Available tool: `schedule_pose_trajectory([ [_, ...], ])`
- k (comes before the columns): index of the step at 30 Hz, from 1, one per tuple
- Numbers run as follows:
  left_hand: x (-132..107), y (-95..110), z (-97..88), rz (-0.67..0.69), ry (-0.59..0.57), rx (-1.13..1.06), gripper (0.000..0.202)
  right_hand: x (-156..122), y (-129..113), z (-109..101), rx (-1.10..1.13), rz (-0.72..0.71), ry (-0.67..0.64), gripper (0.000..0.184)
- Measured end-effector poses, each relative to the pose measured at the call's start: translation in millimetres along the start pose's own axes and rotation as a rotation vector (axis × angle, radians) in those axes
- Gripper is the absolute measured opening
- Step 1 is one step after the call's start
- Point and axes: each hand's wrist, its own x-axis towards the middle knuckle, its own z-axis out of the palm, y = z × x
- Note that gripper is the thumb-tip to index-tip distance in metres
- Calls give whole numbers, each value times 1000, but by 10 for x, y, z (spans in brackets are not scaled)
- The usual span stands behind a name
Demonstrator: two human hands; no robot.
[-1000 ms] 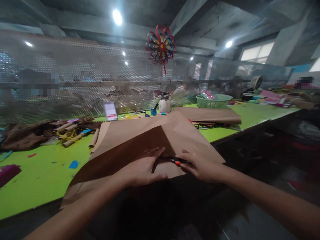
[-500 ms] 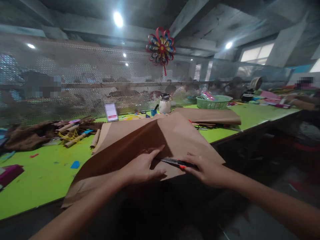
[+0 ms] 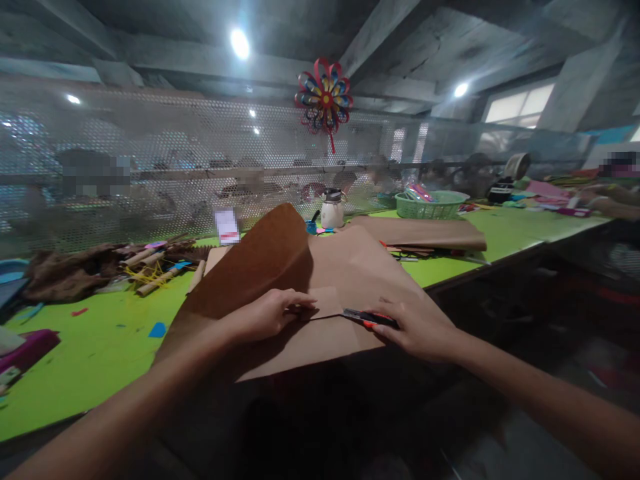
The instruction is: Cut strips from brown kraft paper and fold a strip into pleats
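A large sheet of brown kraft paper (image 3: 345,267) lies on the green table (image 3: 100,340) at its near edge. My left hand (image 3: 267,313) pinches the paper's cut corner and lifts a big flap (image 3: 260,263) up and back. My right hand (image 3: 415,327) grips a utility knife (image 3: 367,317) with a dark blade housing and a red-orange slider, its tip at the paper close to my left fingers.
More folded kraft paper (image 3: 425,232) lies further right. A white pot (image 3: 331,210), a green basket (image 3: 430,203), paper rolls and scraps (image 3: 150,267) and brown material (image 3: 65,277) sit along a perforated metal screen (image 3: 150,167). Another person's hand (image 3: 607,200) works at the far right.
My left hand went from lying flat on the paper to pinching it and has raised the flap higher. My right hand drew the knife slightly to the right.
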Motion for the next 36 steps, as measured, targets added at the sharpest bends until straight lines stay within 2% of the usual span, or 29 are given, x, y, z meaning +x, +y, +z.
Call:
schedule_pose_trajectory([
  [6, 9, -74, 56, 46, 141, 90, 28, 155, -35, 27, -4, -66, -21, 31],
  [11, -16, -52, 60, 129, 155, 218, 25, 220, -53, 54, 36, -92, -43, 30],
  [17, -40, -22, 192, 233, 226, 315, 26, 149, -96, 53, 1, -83, -37, 31],
  [19, -48, -16, 221, 216, 250, 319, 27, 108, -113, 27, 1, -83, -57, 31],
  [23, -58, -15, 219, 114, 224, 260, 29, 87, -132, 6, 28, -90, -78, 30],
  [29, -72, -86, 199, -8, 163, 57, 49, 202, -126, 123, 41, -123, -33, 31],
  [36, -83, -102, 205, -37, 178, 125, 48, 222, -167, 153, 18, -137, -15, 33],
])
